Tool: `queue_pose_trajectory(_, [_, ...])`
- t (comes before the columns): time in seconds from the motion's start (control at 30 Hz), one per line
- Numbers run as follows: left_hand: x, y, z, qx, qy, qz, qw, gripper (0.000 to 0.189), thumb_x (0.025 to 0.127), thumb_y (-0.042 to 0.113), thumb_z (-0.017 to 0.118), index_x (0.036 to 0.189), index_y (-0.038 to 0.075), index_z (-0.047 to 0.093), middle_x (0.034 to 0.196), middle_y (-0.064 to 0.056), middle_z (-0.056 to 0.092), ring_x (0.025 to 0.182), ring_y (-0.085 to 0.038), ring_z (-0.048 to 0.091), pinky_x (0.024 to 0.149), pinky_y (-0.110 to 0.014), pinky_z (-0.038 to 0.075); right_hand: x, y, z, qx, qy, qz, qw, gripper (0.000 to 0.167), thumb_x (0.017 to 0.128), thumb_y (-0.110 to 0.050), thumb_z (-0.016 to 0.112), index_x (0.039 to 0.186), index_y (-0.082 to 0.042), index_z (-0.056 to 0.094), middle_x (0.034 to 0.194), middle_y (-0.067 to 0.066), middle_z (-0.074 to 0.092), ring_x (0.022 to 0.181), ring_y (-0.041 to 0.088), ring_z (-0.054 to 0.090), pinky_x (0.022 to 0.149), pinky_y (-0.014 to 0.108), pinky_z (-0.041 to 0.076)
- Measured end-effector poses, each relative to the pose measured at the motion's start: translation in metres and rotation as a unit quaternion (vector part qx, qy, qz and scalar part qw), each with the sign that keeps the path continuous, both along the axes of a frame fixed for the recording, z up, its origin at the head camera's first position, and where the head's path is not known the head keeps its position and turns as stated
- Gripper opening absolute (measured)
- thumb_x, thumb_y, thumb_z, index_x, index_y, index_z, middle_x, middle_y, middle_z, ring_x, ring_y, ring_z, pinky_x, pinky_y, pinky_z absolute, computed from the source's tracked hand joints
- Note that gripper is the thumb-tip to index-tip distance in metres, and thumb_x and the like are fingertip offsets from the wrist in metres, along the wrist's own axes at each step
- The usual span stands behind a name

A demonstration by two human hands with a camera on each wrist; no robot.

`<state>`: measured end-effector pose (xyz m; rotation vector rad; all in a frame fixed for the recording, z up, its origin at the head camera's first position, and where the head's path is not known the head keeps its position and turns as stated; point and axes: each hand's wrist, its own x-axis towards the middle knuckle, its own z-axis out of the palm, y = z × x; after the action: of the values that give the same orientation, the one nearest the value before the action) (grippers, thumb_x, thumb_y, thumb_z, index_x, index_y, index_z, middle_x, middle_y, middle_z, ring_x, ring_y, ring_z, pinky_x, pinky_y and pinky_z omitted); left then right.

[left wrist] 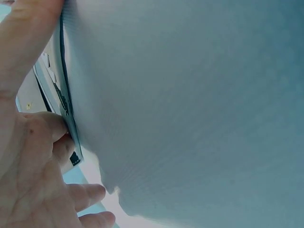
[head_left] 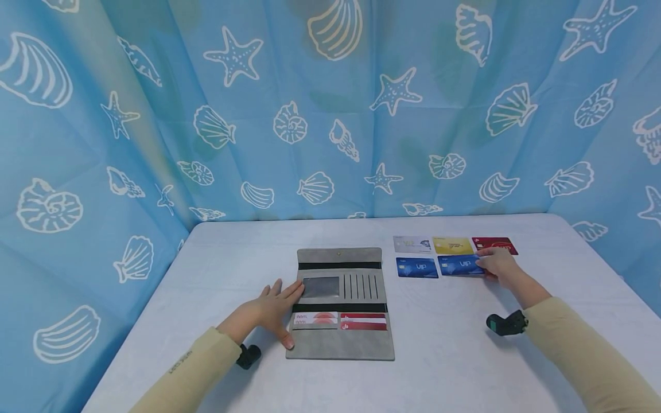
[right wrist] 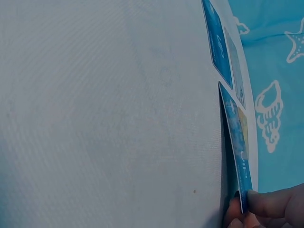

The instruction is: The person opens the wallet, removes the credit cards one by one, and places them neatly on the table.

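Note:
My right hand (head_left: 498,265) pinches the right end of a blue VIP card (head_left: 458,265), thumb on its face and fingers behind. In the right wrist view that card (right wrist: 236,137) is tipped up at the pinched end, with a dark shadow beneath it. My left hand (head_left: 279,310) lies with spread fingers along the left edge of an unfolded grey wallet (head_left: 341,347), fingertips and thumb on its border. Two cards sit in the wallet's lower slots: a white-and-red card (head_left: 315,318) and a red card (head_left: 364,322). A clear window and several narrow slots are above them.
Another blue VIP card (head_left: 417,267) lies left of the pinched one. Behind them a silver card (head_left: 412,244), a gold card (head_left: 452,245) and a red card (head_left: 508,244) form a row, the red one partly covered by my hand. A blue shell-patterned curtain (head_left: 341,195) hangs behind the white table (head_left: 439,367).

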<state>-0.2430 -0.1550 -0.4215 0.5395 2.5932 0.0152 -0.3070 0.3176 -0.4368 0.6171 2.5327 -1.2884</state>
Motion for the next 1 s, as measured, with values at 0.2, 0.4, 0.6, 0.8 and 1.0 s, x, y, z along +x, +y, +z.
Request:
queue_pose_trajectory(0.2, [0.0, -0.001, 0.002, 0.003, -0.007, 0.004, 1.0, 0.124, 0.053, 0.057, 0.079, 0.148, 0.016, 0.01, 0.155, 0.001, 0.002, 0.139, -0.038, 0.001, 0.111, -0.053, 0.004, 0.002, -0.004, 0.002, 0.011, 0.0, -0.001, 0.9999, 0.05, 0.091, -0.011, 0.053, 0.132, 0.01, 0.034, 0.122, 0.032, 0.036, 0.098, 0.035, 0.045, 0.053, 0.016, 0.039])
queue_pose_trajectory(0.4, [-0.001, 0.0, -0.001, -0.003, -0.001, 0.008, 1.0, 0.122, 0.054, 0.054, 0.079, 0.148, 0.016, 0.011, 0.155, 0.001, 0.003, 0.139, -0.038, 0.001, 0.111, -0.052, 0.005, 0.002, -0.007, 0.001, 0.032, 0.006, 0.006, 0.9994, 0.056, 0.087, -0.012, 0.06, 0.132, 0.011, 0.034, 0.125, 0.034, 0.033, 0.102, 0.038, 0.044, 0.063, 0.022, 0.048])
queue_pose_trajectory(0.6, [0.001, 0.001, 0.0, -0.004, 0.005, 0.004, 1.0, 0.122, 0.055, 0.054, 0.079, 0.148, 0.015, 0.012, 0.155, -0.001, 0.004, 0.138, -0.041, 0.002, 0.11, -0.055, 0.007, 0.003, -0.008, 0.0, 0.063, 0.015, 0.021, 0.9977, 0.056, 0.086, -0.011, 0.062, 0.13, 0.012, 0.036, 0.122, 0.034, 0.035, 0.099, 0.038, 0.045, 0.068, 0.027, 0.05])
queue_pose_trajectory(0.8, [0.001, 0.0, 0.0, 0.003, 0.0, 0.007, 1.0, 0.122, 0.055, 0.053, 0.08, 0.148, 0.015, 0.012, 0.155, -0.001, 0.004, 0.139, -0.04, 0.002, 0.11, -0.055, 0.006, 0.004, -0.012, 0.001, 0.099, 0.017, 0.04, 0.9942, 0.055, 0.085, -0.011, 0.063, 0.126, 0.014, 0.037, 0.116, 0.033, 0.04, 0.094, 0.037, 0.048, 0.066, 0.027, 0.049])
queue_pose_trajectory(1.0, [0.0, 0.0, 0.0, -0.002, -0.002, 0.009, 1.0, 0.122, 0.055, 0.053, 0.08, 0.148, 0.016, 0.011, 0.155, 0.0, 0.003, 0.139, -0.039, 0.001, 0.11, -0.054, 0.005, 0.003, -0.018, 0.004, 0.163, 0.006, 0.08, 0.9834, 0.06, 0.082, -0.013, 0.067, 0.122, 0.019, 0.036, 0.109, 0.033, 0.045, 0.091, 0.037, 0.048, 0.076, 0.038, 0.05])
